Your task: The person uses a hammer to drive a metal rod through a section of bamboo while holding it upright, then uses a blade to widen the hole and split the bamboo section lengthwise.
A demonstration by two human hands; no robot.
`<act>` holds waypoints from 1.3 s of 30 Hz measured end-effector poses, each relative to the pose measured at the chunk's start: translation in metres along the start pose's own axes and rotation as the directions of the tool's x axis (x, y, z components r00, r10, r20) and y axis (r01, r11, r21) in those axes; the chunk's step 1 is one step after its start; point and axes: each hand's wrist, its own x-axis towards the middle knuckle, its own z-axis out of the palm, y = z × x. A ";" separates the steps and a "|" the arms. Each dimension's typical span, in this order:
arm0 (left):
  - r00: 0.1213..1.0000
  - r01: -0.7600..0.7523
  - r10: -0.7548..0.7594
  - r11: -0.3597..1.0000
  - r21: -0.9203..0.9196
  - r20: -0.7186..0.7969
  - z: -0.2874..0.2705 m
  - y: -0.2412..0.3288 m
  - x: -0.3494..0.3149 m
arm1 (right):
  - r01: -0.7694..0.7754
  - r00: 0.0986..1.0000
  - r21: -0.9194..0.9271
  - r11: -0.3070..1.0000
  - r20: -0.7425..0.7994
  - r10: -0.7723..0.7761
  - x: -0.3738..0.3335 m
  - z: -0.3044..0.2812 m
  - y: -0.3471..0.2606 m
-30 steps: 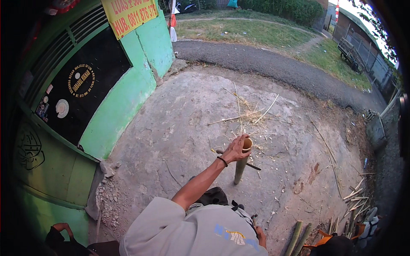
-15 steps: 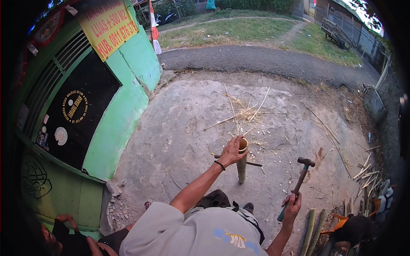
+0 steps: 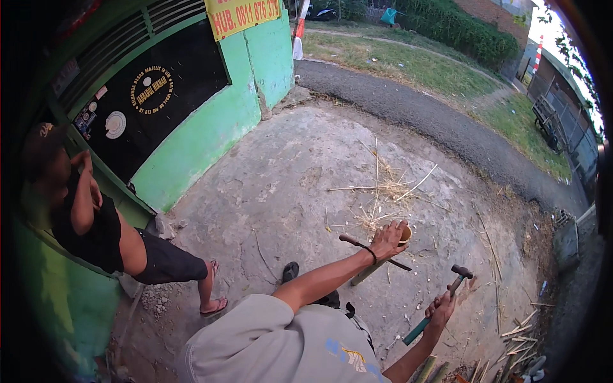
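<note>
My left hand is closed round the upper end of a bamboo tube, beside its round open mouth. The tube stands on the concrete, its lower part partly hidden by my forearm. On the ground by the tube lies a long dark blade with a handle, like a machete; my wrist covers its middle. Off to the right, my right hand grips a hammer partway along its green-ended handle. The dark metal head points up and away from me, apart from the tube.
Bamboo strips and shavings litter the concrete ahead. More split pieces and bamboo poles lie at the lower right. A person in dark clothes leans by the green wall at left. A road runs beyond.
My view has swung left, so the scene slides right and tilts, and more of the other person shows. Left hand stays on the bamboo tube, right on the hammer.
</note>
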 end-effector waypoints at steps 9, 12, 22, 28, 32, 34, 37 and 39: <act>0.991 -0.090 0.095 0.994 0.056 -0.093 -0.003 -0.009 -0.011 | -0.255 0.933 0.532 0.808 -0.085 0.350 0.000 -0.062 0.125; 0.977 -0.180 0.180 0.984 0.014 -0.116 -0.023 -0.011 0.000 | -0.190 0.965 0.359 0.914 -0.101 0.240 -0.012 -0.048 0.110; 0.935 -0.331 0.305 0.934 -0.135 -0.180 -0.029 0.008 -0.023 | -0.399 0.914 0.187 0.898 0.161 0.372 -0.017 0.000 0.133; 0.935 -0.331 0.299 0.929 -0.165 -0.191 -0.006 0.021 -0.025 | -0.550 0.832 0.145 0.822 0.172 0.527 -0.046 0.037 0.164; 0.932 -0.319 0.283 0.938 -0.139 -0.227 -0.015 0.025 -0.009 | -0.356 0.927 0.000 0.935 0.129 0.353 -0.028 0.075 0.108; 0.923 -0.304 0.268 0.948 -0.097 -0.276 -0.025 0.015 -0.002 | -0.082 0.986 -0.198 0.977 0.129 0.108 -0.018 0.083 0.075; 0.934 -0.297 0.260 0.946 -0.128 -0.246 -0.017 0.011 0.004 | 0.241 0.969 -0.414 0.878 0.052 -0.242 -0.014 0.068 0.034; 0.930 -0.308 0.271 0.944 -0.121 -0.250 -0.012 0.009 0.005 | 0.374 0.919 -0.410 0.832 0.038 -0.393 -0.021 0.062 -0.006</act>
